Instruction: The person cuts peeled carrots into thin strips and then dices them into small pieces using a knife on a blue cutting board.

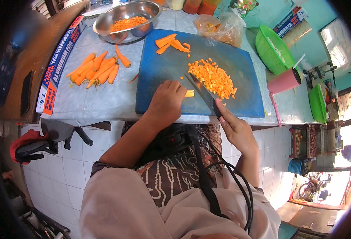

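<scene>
My right hand [237, 129] grips the black handle of a kitchen knife [204, 87], its blade slanting up and left over a blue cutting board [163, 68]. Along the blade's right side lies a heap of diced carrot [212, 78]. My left hand [169, 101] is curled over the board's front left, next to cut carrot sticks [189, 93]; its fingertips are hidden, so what they hold does not show. Carrot slabs [171, 43] rest near the board's back left edge. Several whole peeled carrots [95, 69] are piled on the table left of the board.
Behind the carrots stands a steel bowl [128, 21] with diced carrot inside. An aluminium foil box [62, 65] lies along the table's left side. To the right are a plastic bag [223, 28], a green basket [262, 44] and a pink tumbler [283, 81]. Cables [232, 167] hang before my body.
</scene>
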Tool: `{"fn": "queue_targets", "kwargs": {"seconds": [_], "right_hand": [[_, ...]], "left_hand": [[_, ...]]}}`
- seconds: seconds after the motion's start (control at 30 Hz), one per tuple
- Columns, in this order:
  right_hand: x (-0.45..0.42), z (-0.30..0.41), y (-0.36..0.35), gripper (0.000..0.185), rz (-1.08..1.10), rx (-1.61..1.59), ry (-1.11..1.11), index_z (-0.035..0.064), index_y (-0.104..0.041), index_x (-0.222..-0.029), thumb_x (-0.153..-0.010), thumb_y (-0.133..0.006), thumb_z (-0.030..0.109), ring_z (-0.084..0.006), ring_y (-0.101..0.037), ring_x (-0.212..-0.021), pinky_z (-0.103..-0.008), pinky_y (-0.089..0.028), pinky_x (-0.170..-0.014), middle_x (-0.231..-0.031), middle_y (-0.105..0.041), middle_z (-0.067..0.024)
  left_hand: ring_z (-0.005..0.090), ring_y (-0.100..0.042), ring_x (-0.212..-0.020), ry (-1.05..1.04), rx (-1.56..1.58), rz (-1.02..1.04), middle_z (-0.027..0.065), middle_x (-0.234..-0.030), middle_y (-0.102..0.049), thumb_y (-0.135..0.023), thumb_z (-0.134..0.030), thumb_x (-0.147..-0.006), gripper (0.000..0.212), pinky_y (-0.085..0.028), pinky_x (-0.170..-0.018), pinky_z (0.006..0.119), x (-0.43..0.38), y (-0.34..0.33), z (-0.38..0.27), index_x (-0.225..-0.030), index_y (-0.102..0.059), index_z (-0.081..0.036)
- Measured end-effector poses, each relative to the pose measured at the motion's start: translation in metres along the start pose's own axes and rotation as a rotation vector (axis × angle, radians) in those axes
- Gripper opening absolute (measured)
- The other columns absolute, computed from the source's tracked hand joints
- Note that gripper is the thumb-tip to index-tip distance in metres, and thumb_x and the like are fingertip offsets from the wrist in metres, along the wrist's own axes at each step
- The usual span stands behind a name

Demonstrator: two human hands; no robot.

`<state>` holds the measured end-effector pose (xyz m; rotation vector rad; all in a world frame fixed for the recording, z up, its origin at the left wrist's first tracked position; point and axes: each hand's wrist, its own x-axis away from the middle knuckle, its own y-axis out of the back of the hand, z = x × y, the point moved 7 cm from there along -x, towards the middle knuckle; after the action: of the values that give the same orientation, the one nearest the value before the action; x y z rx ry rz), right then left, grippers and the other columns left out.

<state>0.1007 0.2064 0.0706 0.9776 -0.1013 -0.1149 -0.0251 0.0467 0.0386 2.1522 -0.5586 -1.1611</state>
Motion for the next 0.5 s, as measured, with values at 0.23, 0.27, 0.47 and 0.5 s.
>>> {"fn": "queue_targets", "kwargs": {"seconds": [0.23, 0.27, 0.47, 0.5], "right_hand": [[-0.022, 0.027, -0.025, 0.064, 0.126, 0.472, -0.050, 0.0392, -0.033, -0.150, -0.094, -0.054, 0.018, -0.0396, -0.067, -0.078, -0.0528, -0.052, -0.070, -0.086, -0.067, -0.0177], [-0.031, 0.030, -0.027, 0.064, 0.130, 0.469, -0.058, 0.0392, -0.033, -0.150, -0.094, -0.054, 0.018, -0.0396, -0.067, -0.078, -0.0528, -0.052, -0.070, -0.086, -0.067, -0.0177], [-0.042, 0.033, -0.018, 0.066, 0.149, 0.372, 0.046, 0.0374, -0.033, -0.151, -0.092, -0.055, 0.017, -0.0413, -0.066, -0.077, -0.0523, -0.053, -0.069, -0.087, -0.068, -0.0185], [-0.030, 0.031, -0.011, 0.067, 0.129, 0.364, 0.024, 0.0368, -0.032, -0.151, -0.091, -0.055, 0.017, -0.0415, -0.066, -0.076, -0.0525, -0.053, -0.069, -0.088, -0.068, -0.0182]], "left_hand": [[0.0347, -0.055, -0.086, 0.101, 0.123, -0.102, 0.0154, -0.088, -0.054, -0.065, -0.004, -0.080, 0.011, -0.045, -0.075, 0.044, 0.000, 0.004, 0.002, -0.091, -0.062, -0.001], [0.0347, -0.055, -0.086, 0.102, 0.128, -0.094, 0.0154, -0.088, -0.054, -0.065, -0.004, -0.080, 0.011, -0.045, -0.075, 0.044, 0.001, 0.002, 0.002, -0.091, -0.062, -0.001], [0.0346, -0.053, -0.083, 0.154, 0.080, -0.100, 0.0144, -0.085, -0.052, -0.065, -0.004, -0.080, 0.011, -0.043, -0.073, 0.044, 0.002, 0.007, 0.008, -0.089, -0.060, -0.002], [0.0348, -0.053, -0.083, 0.145, 0.097, -0.122, 0.0143, -0.085, -0.052, -0.065, -0.004, -0.080, 0.011, -0.043, -0.073, 0.044, 0.000, 0.007, 0.006, -0.088, -0.058, -0.002]]}}
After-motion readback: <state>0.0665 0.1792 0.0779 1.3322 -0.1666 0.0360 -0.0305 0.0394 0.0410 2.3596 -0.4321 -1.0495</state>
